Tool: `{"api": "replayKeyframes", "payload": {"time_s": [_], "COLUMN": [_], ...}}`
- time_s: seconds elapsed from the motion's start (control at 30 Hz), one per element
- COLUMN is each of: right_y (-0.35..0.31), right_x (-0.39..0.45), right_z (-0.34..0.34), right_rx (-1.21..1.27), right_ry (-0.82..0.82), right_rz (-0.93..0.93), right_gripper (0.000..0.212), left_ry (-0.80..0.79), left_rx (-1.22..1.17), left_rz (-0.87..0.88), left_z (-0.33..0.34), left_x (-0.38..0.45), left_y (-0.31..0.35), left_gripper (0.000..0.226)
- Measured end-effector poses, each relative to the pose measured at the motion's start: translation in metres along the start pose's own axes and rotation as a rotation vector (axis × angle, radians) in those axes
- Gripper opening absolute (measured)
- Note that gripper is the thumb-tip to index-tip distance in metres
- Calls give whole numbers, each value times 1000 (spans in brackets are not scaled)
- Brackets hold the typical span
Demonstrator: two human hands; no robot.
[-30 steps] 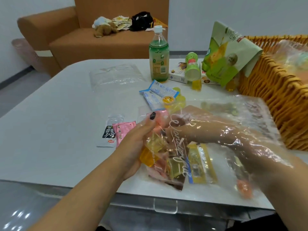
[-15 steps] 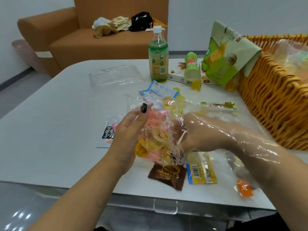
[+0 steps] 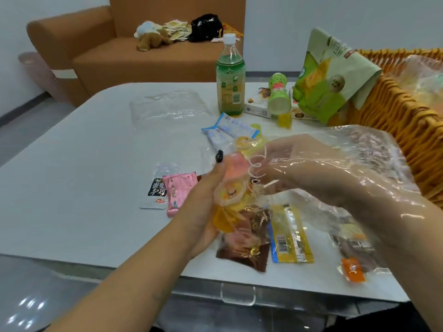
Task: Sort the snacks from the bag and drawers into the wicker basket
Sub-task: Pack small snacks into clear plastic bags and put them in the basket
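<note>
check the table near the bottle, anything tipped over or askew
Yes: the small green cup lies tipped on the flat boxes beside the upright bottle, and the green snack bag leans against the wicker basket.

Hands: two, the left hand (image 3: 203, 207) and the right hand (image 3: 299, 168)
Clear bags: two, one bag (image 3: 374, 164) over the right hand, one flat bag (image 3: 167, 109) lying apart
Bottles: one green bottle (image 3: 230, 77)
Baskets: one wicker basket (image 3: 407, 121)
Green pouches: one (image 3: 328, 77)
Green cups: one, tipped (image 3: 278, 97)
Blue packets: two (image 3: 230, 130)
Pink packets: one (image 3: 179, 192)
Brown wrappers: one (image 3: 244, 250)
Yellow packets: one (image 3: 290, 236)
Orange candies: one (image 3: 352, 273)
</note>
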State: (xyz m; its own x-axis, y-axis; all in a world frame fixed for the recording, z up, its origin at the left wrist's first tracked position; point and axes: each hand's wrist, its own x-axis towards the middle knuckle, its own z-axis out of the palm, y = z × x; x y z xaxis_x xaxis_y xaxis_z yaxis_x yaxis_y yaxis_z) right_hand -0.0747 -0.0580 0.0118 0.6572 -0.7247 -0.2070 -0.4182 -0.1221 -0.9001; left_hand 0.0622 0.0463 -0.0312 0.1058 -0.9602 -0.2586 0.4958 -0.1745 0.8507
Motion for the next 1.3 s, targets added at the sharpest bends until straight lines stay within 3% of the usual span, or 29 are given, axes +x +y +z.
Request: {"api": "replayKeyframes", "payload": {"time_s": [0.13, 0.2, 0.27, 0.43, 0.53, 0.6, 0.7, 0.77, 0.83, 0.93, 1.0, 1.07, 1.1, 1.13, 1.2, 1.27, 1.3], "right_y": [-7, -13, -18, -29, -34, -43, -49, -34, -13, 17, 34, 41, 42, 42, 43, 48, 52], "right_x": [-11, -20, -27, -39, -44, -49, -47, -36, -19, 8, 26, 37, 39, 40, 40, 39, 40], "right_z": [-5, -8, -15, -33, -43, -55, -71, -73, -66, -48, -35, -25, -21, -18, -14, -12, -11], "right_rx": [-7, 21, 5, 43, 149, 262, 470, 540, 437, 255, -5, -324, -455, -564, -725, -761, -755], "right_ry": [115, 140, 16, -284, -435, -336, 128, 380, 514, 537, 583, 615, 636, 664, 673, 535, 454], "right_rz": [38, 19, -5, -9, -50, -133, -209, -120, 40, 189, 163, 73, 26, -10, -11, 102, 156], "right_gripper": [4, 11, 18, 25, 34, 35, 28, 23, 21, 15, 14, 24, 30, 36, 51, 69, 75], "left_ry": [-128, -136, -109, -47, -33, -18, 85, 150, 196, 256, 275, 287, 296, 296, 310, 341, 358], "left_rx": [-67, -125, -163, -188, -227, -249, -318, -402, -435, -439, -395, -383, -390, -391, -364, -322, -299], "left_rz": [-71, -77, -62, -17, 24, 82, 126, 147, 198, 303, 308, 285, 284, 286, 287, 288, 292], "left_z": [7, 8, 8, -4, -6, -7, -20, -32, -38, -43, -48, -53, -53, -53, -52, -46, -44], "left_x": [-1, -1, 0, 8, 9, 8, 13, 16, 17, 21, 24, 28, 29, 29, 30, 29, 29], "left_y": [-11, -14, -13, -1, 8, 14, 17, 22, 29, 41, 47, 50, 51, 51, 48, 46, 46], "left_gripper": [79, 59, 37, 67, 63, 46, 43, 47, 43, 56, 73, 104, 107, 98, 56, 19, 19]}}
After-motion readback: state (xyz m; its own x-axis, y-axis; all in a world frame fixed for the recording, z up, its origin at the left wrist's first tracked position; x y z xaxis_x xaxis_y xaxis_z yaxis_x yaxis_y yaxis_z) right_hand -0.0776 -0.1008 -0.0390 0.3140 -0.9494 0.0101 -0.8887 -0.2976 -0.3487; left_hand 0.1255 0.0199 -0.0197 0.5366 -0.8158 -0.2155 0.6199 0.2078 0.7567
